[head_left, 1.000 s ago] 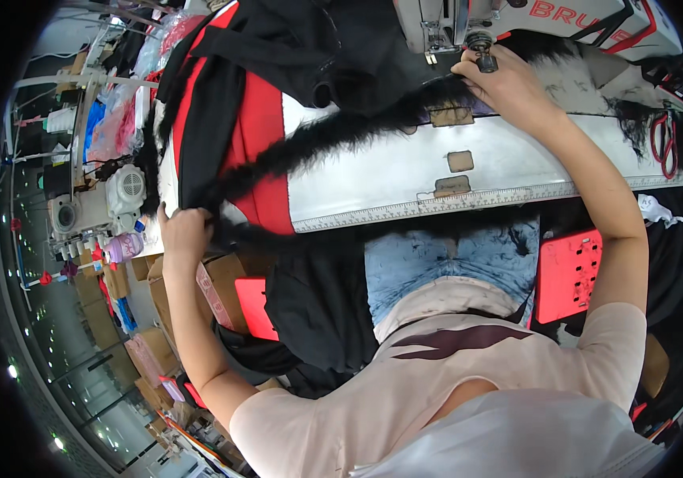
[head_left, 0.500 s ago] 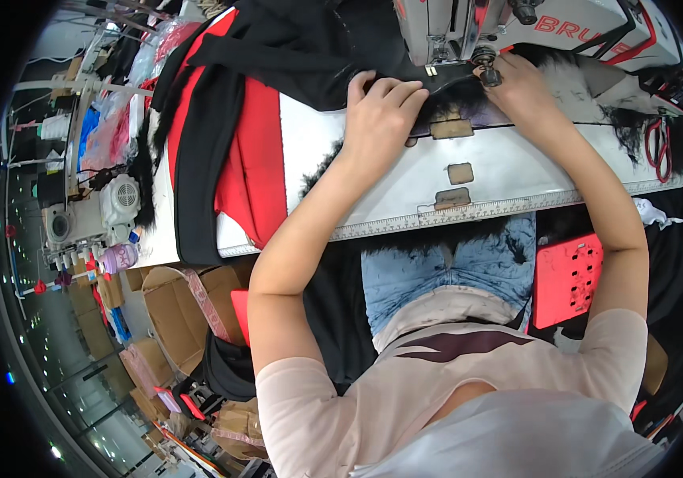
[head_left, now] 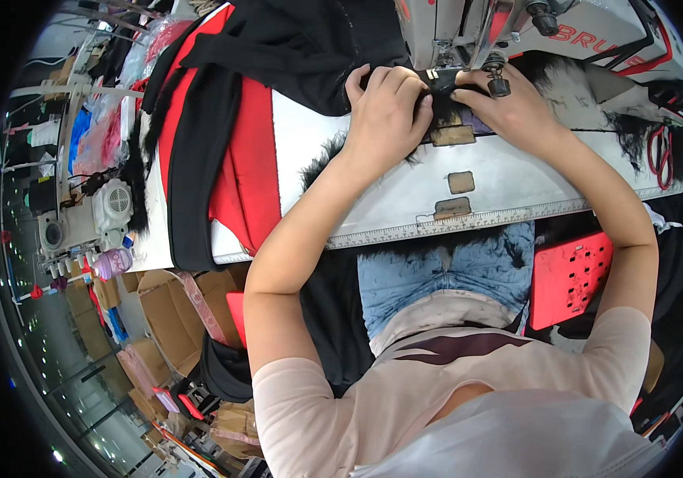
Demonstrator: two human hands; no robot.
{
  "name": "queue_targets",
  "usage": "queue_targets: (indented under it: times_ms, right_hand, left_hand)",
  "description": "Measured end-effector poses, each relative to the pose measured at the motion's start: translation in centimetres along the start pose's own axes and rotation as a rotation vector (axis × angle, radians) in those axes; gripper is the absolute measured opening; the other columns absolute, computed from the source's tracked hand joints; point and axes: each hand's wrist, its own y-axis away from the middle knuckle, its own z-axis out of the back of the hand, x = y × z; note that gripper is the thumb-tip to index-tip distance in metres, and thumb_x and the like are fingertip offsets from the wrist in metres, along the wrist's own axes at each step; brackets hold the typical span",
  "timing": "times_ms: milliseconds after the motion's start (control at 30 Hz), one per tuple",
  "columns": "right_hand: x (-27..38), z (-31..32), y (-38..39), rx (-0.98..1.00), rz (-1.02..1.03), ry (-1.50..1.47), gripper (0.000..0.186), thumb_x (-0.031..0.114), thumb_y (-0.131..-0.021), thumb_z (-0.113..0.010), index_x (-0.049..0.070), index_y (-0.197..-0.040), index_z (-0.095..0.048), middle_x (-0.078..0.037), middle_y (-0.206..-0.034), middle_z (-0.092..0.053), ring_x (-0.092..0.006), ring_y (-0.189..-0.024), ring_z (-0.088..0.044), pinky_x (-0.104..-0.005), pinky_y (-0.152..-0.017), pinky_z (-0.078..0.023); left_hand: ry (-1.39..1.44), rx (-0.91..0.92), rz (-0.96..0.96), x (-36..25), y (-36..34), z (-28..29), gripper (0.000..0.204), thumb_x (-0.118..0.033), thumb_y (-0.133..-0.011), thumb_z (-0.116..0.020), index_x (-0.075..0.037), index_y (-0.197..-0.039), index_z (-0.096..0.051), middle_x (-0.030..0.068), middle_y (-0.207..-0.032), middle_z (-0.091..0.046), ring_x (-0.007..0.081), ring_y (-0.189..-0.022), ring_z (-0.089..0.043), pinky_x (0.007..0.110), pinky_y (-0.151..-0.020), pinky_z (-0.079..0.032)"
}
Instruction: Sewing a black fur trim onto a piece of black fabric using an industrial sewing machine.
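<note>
Black fabric (head_left: pixel 294 68) spreads from the left of the table up to the sewing machine (head_left: pixel 457 36). My left hand (head_left: pixel 385 107) grips the fabric's edge just left of the presser foot, fingers bent and thumb drawn in. Beyond the foot, on its right, my right hand (head_left: pixel 513 107) pinches dark material between thumb and forefinger, close to the needle area. Black fur (head_left: pixel 445 111) shows between the two hands. The exact edge under the fingers is partly hidden by them and by the machine head.
Red fabric (head_left: pixel 247 159) with black strips hangs over the white table (head_left: pixel 373 199) at left. A ruler strip (head_left: pixel 381 233) follows the near edge. Red-handled scissors (head_left: pixel 660 158) lie at right. A red perforated panel (head_left: pixel 569 279) and cardboard boxes (head_left: pixel 168 311) are below table level.
My right hand has shifted left toward the needle, its thumb now showing in a pinch. My left hand's fingers have bent and its thumb has come into view. The view has shifted slightly.
</note>
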Motion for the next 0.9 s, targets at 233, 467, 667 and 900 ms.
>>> queue_targets:
  times_ms: [233,467,667,900]
  right_hand:
    - [0.5,0.4,0.0,0.009,0.017,0.087,0.034,0.009,-0.078,-0.060,0.012,-0.111,-0.067,-0.006,-0.114,-0.063,-0.0291,-0.101,-0.059,-0.0372,-0.086,-0.049]
    - [0.9,0.0,-0.1,0.109,-0.028,0.185,0.034,0.011,-0.079,-0.058,0.010,-0.112,-0.067,-0.008,-0.117,-0.061,-0.0312,-0.107,-0.056,-0.0389,-0.091,-0.048]
    - [0.5,-0.1,-0.4,0.065,-0.027,0.063,0.024,0.010,-0.079,-0.066,0.004,-0.102,-0.065,-0.007,-0.116,-0.062,-0.0299,-0.104,-0.058,-0.0387,-0.089,-0.049]
    - [0.8,-0.9,-0.6,0.054,-0.090,0.029,0.021,0.011,-0.079,-0.069,0.003,-0.097,-0.064,-0.007,-0.112,-0.064,-0.0280,-0.097,-0.061,-0.0389,-0.086,-0.050]
  left_hand:
    - [-0.010,-0.025,0.007,0.4,0.2,0.0,0.012,-0.014,-0.084,-0.064,-0.008,-0.092,-0.059,0.0030,-0.095,-0.059,0.0229,-0.096,-0.057,0.054,-0.100,-0.029]
    - [0.033,-0.035,0.049,0.3,-0.1,-0.2,0.010,-0.014,-0.085,-0.063,-0.007,-0.091,-0.058,0.0037,-0.091,-0.059,0.0230,-0.093,-0.058,0.055,-0.100,-0.029]
    - [-0.043,-0.035,0.028,-0.3,-0.2,0.4,0.013,-0.021,-0.083,-0.068,-0.009,-0.086,-0.063,0.0000,-0.087,-0.059,0.0193,-0.091,-0.057,0.054,-0.100,-0.029]
    - [-0.201,0.004,0.005,-1.4,0.5,0.6,0.014,-0.020,-0.077,-0.073,-0.012,-0.088,-0.068,-0.0020,-0.087,-0.060,0.0188,-0.091,-0.057,0.054,-0.100,-0.030]
